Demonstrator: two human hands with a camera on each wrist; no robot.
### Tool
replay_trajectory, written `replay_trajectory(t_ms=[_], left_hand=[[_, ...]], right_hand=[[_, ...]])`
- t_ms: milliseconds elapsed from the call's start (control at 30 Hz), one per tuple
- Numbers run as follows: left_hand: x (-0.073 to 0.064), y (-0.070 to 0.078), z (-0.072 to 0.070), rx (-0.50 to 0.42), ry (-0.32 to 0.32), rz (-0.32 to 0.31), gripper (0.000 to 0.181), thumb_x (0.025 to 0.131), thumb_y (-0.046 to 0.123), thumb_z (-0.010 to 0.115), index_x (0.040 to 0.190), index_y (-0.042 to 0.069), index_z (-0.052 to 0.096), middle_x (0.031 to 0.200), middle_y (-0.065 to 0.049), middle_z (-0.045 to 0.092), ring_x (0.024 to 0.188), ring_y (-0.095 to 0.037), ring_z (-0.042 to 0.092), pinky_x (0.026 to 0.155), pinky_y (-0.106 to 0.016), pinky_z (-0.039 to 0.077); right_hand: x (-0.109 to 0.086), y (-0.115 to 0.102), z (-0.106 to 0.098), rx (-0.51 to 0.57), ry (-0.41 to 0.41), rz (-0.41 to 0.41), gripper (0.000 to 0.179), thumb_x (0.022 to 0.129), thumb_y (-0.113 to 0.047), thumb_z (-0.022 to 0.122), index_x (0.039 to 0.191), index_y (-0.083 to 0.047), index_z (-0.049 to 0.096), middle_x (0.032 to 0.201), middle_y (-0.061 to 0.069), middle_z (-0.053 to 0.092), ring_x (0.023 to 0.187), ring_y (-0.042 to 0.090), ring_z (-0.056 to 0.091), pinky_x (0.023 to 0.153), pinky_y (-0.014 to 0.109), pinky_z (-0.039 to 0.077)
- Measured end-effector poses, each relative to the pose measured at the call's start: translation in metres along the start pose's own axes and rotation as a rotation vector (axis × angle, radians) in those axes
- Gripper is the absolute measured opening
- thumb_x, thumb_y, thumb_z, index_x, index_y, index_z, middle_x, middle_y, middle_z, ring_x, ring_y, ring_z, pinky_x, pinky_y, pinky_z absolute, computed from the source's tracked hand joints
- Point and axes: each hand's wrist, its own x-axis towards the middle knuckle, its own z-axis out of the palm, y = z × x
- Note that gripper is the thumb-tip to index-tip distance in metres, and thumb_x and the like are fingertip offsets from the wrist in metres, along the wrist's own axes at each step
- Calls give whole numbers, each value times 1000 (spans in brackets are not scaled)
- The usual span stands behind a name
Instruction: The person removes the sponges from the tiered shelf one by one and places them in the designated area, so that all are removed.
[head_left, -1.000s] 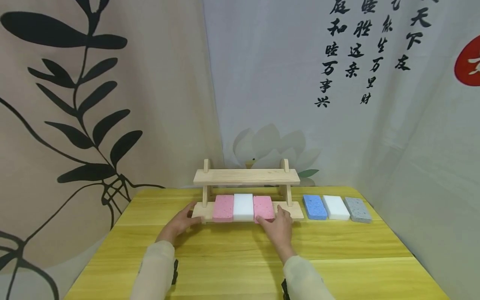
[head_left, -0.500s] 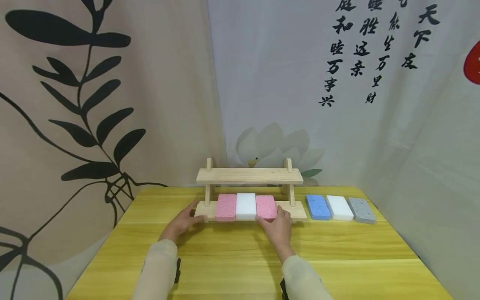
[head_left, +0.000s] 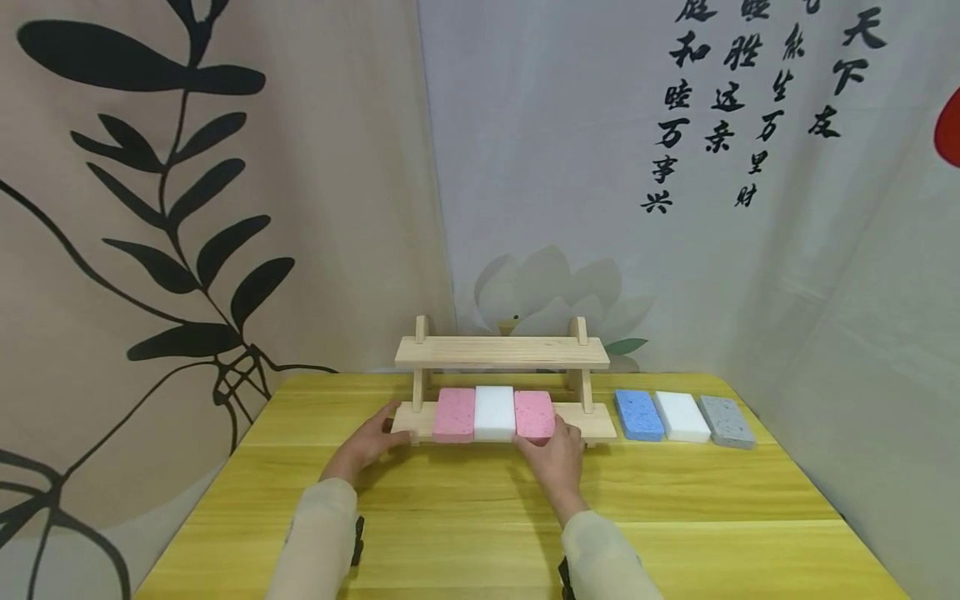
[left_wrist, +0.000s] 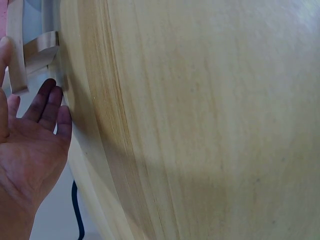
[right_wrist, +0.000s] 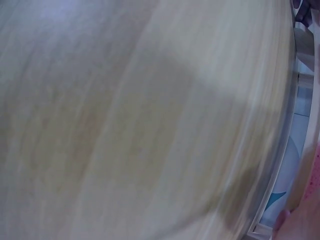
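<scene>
Left hand (head_left: 366,444) rests at the left end of the wooden rack (head_left: 502,352), fingers apart, apparently steadying it. Right hand (head_left: 553,457) is clamped on the right pink sponge (head_left: 534,414), presumably squaring it against the middle white sponge (head_left: 494,412) and left pink sponge (head_left: 454,415) on the lower shelf (head_left: 422,426). Blue sponge (head_left: 639,415), second white sponge (head_left: 682,417) and grey sponge (head_left: 727,422) lie right on the tabletop (head_left: 465,517), seemingly in reserve.

Rack (head_left: 502,352) matt wood; pink sponge (head_left: 534,412) pitted; tabletop (head_left: 465,517) glossy, wood-grained; backdrop (head_left: 360,208) cloth
</scene>
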Motion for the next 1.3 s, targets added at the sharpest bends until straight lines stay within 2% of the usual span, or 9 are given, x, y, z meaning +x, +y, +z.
replay_trajectory(t_ms=[300,700,1033,1300], left_hand=[[-2,1,1,-1,9,-2,88,93,37,70,159,13,19,147,-28,41,131,-46,43,105,-61,36],[-1,0,0,-3,2,17,87,94,34,70,159,11,18,145,-29,42,128,-45,46,102,-60,39],[0,2,1,9,10,15,87,94,36,69,159,11,18,145,-29,42,128,-45,47,102,-59,40],[1,-1,1,6,5,7,88,93,37,70,159,11,18,145,-29,42,127,-45,48,101,-58,41]], right_hand=[[1,2,0,18,-10,7,87,75,-35,86,140,7,47,127,26,49,115,38,44,97,51,41],[3,6,-10,43,-20,-22,83,76,-34,84,137,10,48,125,26,50,114,39,49,97,52,43],[10,11,-25,53,-16,-11,80,79,-32,83,137,9,48,124,25,51,114,38,47,99,52,41],[18,22,-40,13,-14,-47,82,79,-34,83,139,9,46,125,27,51,115,40,49,100,54,41]])
